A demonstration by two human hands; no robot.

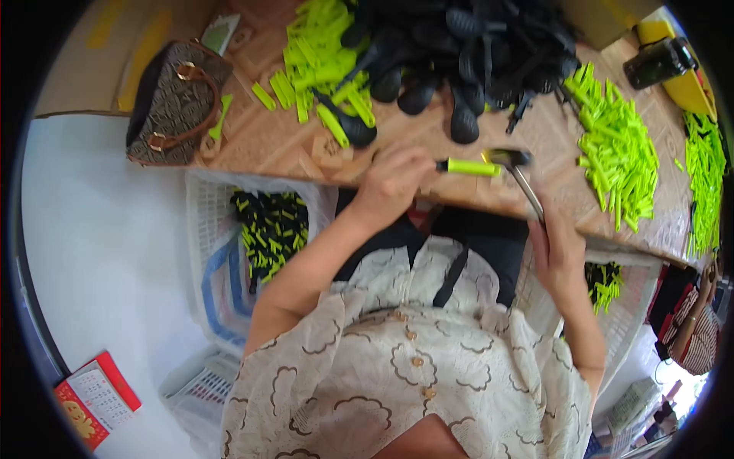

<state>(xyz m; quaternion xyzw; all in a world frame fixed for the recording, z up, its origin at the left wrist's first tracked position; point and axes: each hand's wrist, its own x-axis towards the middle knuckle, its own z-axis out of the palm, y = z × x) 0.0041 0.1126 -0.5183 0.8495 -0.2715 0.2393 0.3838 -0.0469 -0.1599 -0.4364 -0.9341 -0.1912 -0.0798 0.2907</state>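
My left hand [394, 183] is closed around a black kitchen utensil at the table's near edge. Its lime-green handle sleeve [472, 167] points right; the utensil's other end is hidden by my fingers. My right hand [560, 249] grips a hammer [526, 190] by its metal shaft. The hammer's head is at the free end of the green sleeve; whether they touch I cannot tell. Beyond my hands lies a heap of black spoon-like utensils [463, 115]. One black spoon [353, 128] rests beside loose green sleeves, left of the heap.
Green handle sleeves lie piled at left [317, 46] and right [618, 145] on the wooden-patterned table [260, 149]. A brown handbag [172, 103] stands at the left edge. Below are a white basket [206, 222] of black-and-green pieces and another basket at right [634, 298]. Another person's arm [692, 321] shows far right.
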